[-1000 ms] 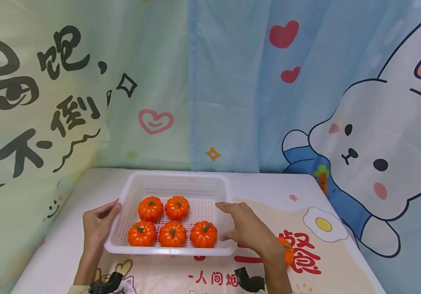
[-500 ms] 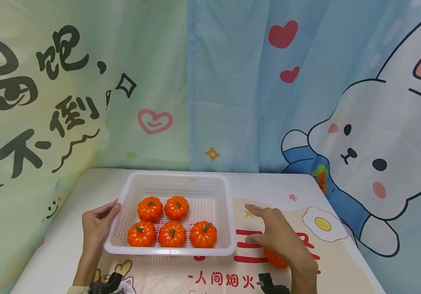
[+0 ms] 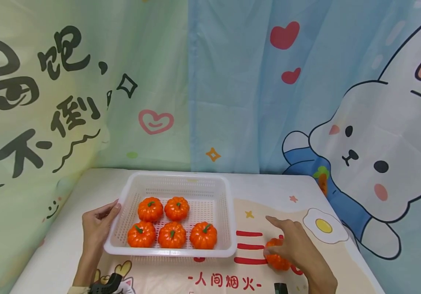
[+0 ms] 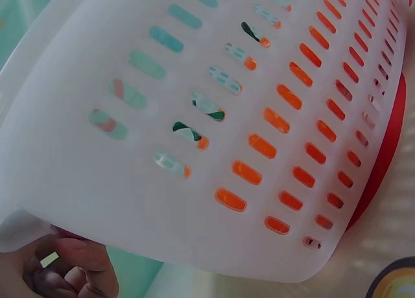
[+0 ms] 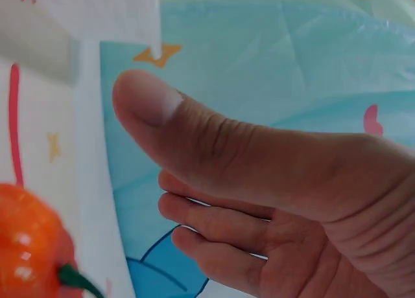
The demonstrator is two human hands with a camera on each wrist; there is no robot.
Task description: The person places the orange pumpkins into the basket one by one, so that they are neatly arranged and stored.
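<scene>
A white plastic basket (image 3: pixel 181 252) with slotted sides stands on the table and holds several small orange pumpkins (image 3: pixel 172 234) with green stems. My left hand (image 3: pixel 98 226) pinches the basket's left rim; the left wrist view shows its fingers (image 4: pixel 87 259) bent at the rim, beside the slotted wall (image 4: pixel 162 201). Right of the basket, one more pumpkin (image 3: pixel 277 261) lies on the printed cloth. Just above it hovers my right hand (image 3: pixel 300 247), partly covering it in the head view. In the right wrist view the thumb (image 5: pixel 214 142) and fingers are extended, holding nothing, with that pumpkin (image 5: pixel 29 246) lower left.
The table (image 3: pixel 262 185) has a printed cloth with red lettering and a fried egg print (image 3: pixel 324 224). Behind it hangs a curtain (image 3: pixel 225 90) with a rabbit and hearts. A dark wrist mount (image 3: pixel 107 283) sits on the left forearm.
My right hand has moved from the basket's right side rightward and toward me, to the pumpkin outside. My left hand and the basket stay put.
</scene>
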